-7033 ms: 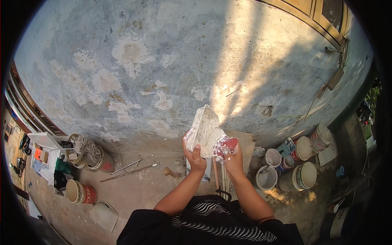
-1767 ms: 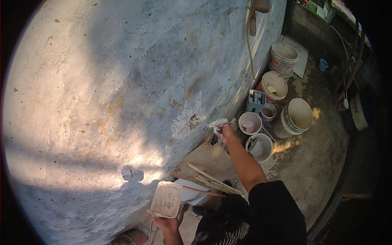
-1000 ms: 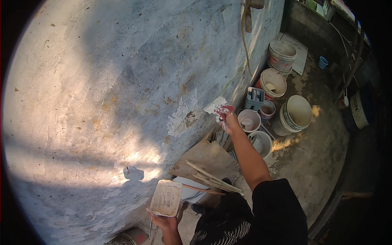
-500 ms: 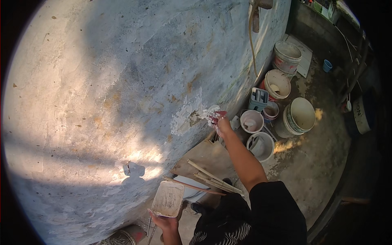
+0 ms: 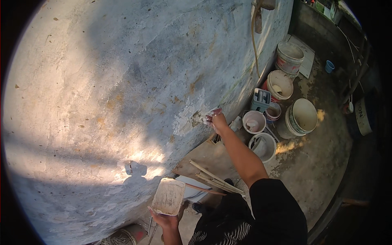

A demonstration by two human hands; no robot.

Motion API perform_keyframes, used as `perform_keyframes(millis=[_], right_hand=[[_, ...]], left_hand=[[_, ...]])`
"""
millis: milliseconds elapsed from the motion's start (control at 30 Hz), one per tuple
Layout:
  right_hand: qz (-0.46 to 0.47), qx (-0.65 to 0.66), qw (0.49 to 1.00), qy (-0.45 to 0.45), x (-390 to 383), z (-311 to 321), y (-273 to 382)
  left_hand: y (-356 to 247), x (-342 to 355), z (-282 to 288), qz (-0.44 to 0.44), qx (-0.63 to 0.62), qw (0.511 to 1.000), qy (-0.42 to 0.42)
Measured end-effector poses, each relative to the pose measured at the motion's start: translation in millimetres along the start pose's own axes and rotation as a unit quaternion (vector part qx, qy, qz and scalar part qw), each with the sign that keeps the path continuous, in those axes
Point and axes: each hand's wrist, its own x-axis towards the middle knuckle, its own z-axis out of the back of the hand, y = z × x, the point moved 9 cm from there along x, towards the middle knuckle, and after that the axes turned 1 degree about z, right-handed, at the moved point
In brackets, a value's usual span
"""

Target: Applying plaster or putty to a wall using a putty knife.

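My right hand (image 5: 217, 121) is closed round a red putty scraper (image 5: 217, 111) and presses it to the weathered blue-white wall (image 5: 134, 81). White putty clings to the scraper and my fingers; the blade is mostly hidden. Beside it on the wall lies a whitish smeared patch (image 5: 185, 118) with a small brown bare spot. Low on the left, my left hand (image 5: 165, 219) grips the near edge of a shallow rectangular tray (image 5: 168, 197), whose pale inside is coated with dried residue.
Along the wall's foot at right stand several used buckets (image 5: 303, 116) and a grey-blue container (image 5: 260, 99). Wooden sticks (image 5: 212, 177) lie by my feet, over a brown board (image 5: 204, 155). A hose (image 5: 255, 45) hangs on the wall. Another bucket (image 5: 126, 236) sits at the bottom left.
The scraper in my right hand has turned closer against the wall, and less of its red part and white putty shows. The left hand and tray hold nearly still; the view has shifted slightly.
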Motion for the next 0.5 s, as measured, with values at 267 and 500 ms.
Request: perform_keyframes(millis=[267, 500], right_hand=[[-0.001, 0.057, 0.998, 0.004, -39.0, 43.2, 15.8], [-0.046, -0.008, 0.998, -0.030, -5.1, 25.3, -31.5]], left_hand=[[-11.2, -4.4, 5.1, -0.016, 0.018, 1.000, 0.004], [-1.8, -3.3, 0.2, -0.005, 0.030, 0.999, 0.018]])
